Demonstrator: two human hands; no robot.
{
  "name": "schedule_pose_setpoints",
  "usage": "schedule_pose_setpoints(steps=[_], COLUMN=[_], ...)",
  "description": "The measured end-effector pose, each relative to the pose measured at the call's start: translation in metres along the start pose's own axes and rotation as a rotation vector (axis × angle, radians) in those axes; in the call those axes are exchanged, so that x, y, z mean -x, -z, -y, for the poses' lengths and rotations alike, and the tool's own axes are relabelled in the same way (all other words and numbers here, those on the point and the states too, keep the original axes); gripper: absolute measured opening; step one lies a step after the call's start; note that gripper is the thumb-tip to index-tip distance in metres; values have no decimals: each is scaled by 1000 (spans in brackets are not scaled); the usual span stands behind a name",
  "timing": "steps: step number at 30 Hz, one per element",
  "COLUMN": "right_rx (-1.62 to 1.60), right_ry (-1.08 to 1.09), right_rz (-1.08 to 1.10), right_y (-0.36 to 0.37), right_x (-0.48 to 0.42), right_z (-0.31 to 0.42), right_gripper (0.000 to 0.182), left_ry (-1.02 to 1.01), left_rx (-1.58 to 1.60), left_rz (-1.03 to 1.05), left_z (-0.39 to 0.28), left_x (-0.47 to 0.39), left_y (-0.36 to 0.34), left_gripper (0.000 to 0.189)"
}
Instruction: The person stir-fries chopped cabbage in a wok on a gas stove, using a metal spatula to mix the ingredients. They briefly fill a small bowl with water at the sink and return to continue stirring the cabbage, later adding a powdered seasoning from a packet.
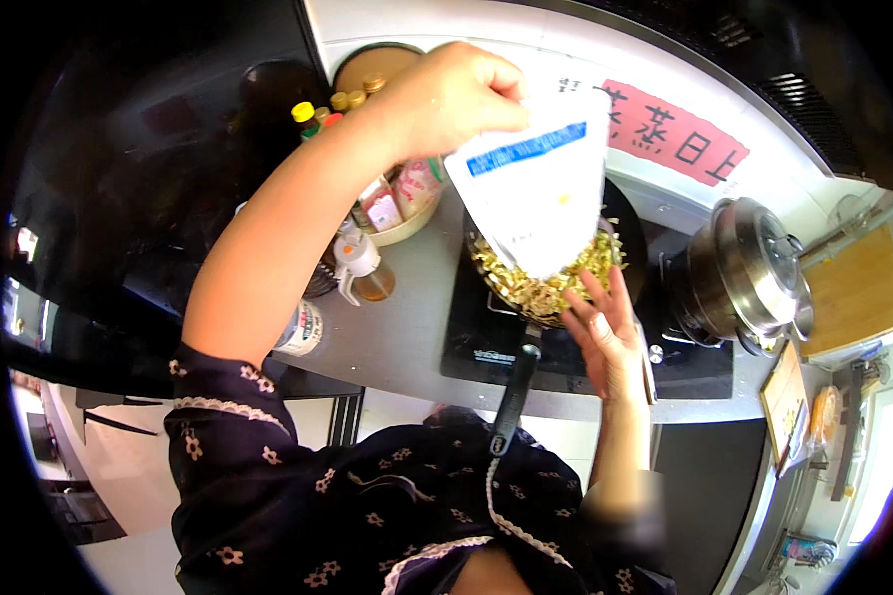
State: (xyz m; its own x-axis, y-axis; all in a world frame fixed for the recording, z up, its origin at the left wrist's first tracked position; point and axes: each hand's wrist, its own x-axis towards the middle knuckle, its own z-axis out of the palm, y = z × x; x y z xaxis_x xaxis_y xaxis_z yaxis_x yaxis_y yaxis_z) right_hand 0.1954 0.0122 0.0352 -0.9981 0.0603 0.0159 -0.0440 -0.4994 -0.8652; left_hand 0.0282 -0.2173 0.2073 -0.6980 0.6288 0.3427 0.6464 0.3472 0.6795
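My left hand grips a white packet with a blue printed band by its upper edge. The packet hangs tilted, its lower corner over a frying pan. Chopped pale yellow-green vegetables, perhaps cabbage, fill the pan. Its black handle points towards me. My right hand is at the pan's right side, palm up with the fingers apart, below the packet's corner. Behind the right wrist, part of a long, thin utensil handle shows; whether the hand touches it is hidden.
The pan stands on a black cooktop. To its right is a lidded steel pot. On the left are an oil dispenser, a jar and a basket of seasonings. A cutting board stands at the far right.
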Motion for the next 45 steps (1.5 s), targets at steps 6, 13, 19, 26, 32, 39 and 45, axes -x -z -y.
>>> schedule_pose_setpoints(steps=[6, 13, 19, 26, 32, 39, 45], right_rx=[-372, 150, 630, 672, 686, 637, 654], right_ry=[-107, -20, 21, 62, 58, 60, 149], right_rz=[34, -120, -356, -398, -394, -365, -407], right_y=[18, 29, 47, 45, 51, 57, 47], right_x=[23, 32, 4, 2, 7, 8, -10], right_z=[2, 34, 57, 41, 33, 32, 40], right_gripper=[69, 51, 40, 33, 33, 33, 32], left_ry=[187, 162, 205, 494, 702, 780, 772], left_rx=[343, 149, 504, 605, 703, 660, 651], left_rz=[220, 84, -300, -340, -354, -420, -420], left_z=[-32, -3, 4, 34, 50, 60, 60], left_x=[25, 54, 116, 197, 252, 282, 277], left_y=[-38, -60, -66, -103, -134, -139, -136], left_gripper=[18, 18, 23, 23, 23, 26, 25])
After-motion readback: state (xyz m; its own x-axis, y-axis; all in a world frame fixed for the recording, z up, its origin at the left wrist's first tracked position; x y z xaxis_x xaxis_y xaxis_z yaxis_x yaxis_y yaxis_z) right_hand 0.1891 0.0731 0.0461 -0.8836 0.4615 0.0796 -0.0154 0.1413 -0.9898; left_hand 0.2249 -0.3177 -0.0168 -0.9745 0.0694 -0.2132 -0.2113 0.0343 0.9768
